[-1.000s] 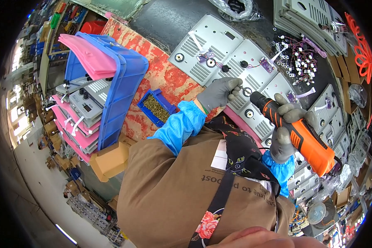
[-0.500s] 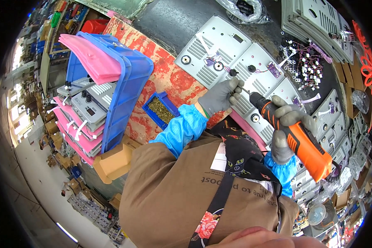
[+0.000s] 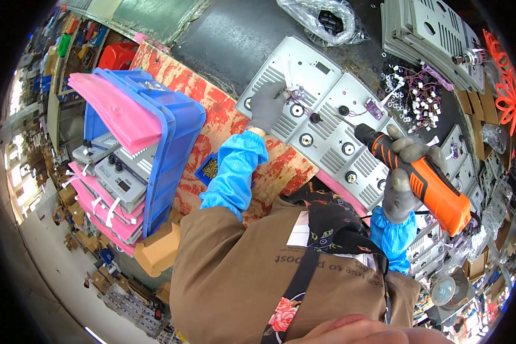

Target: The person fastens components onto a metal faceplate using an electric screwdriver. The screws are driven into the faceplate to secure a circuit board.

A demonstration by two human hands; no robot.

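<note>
My right hand [image 3: 404,163], in a grey glove, is wrapped round an orange and black power screwdriver [image 3: 436,192]. The screwdriver's thin bit points left over the grey metal panels [image 3: 304,60], which lie side by side with slots and round sockets. My left hand [image 3: 266,106], gloved too, rests over the leftmost panel, fingers bent together. Its fingertips are beside a small purple circuit board [image 3: 297,93] with a white ribbon cable; what they pinch, if anything, is hidden. Black knobs [image 3: 315,117] stand on the panels, and another purple circuit board [image 3: 375,109] lies farther right.
A blue bin of small brass-coloured screws [image 3: 210,168] sits by my left sleeve. Left of it stands a blue crate [image 3: 175,137] with finished-looking units and pink foam [image 3: 117,112]. White-plugged wires [image 3: 421,97] and stacked panels [image 3: 424,34] lie at the far right.
My left hand has moved left and away from the screwdriver's bit, onto the leftmost panel. The screwdriver in my right hand has shifted slightly right.
</note>
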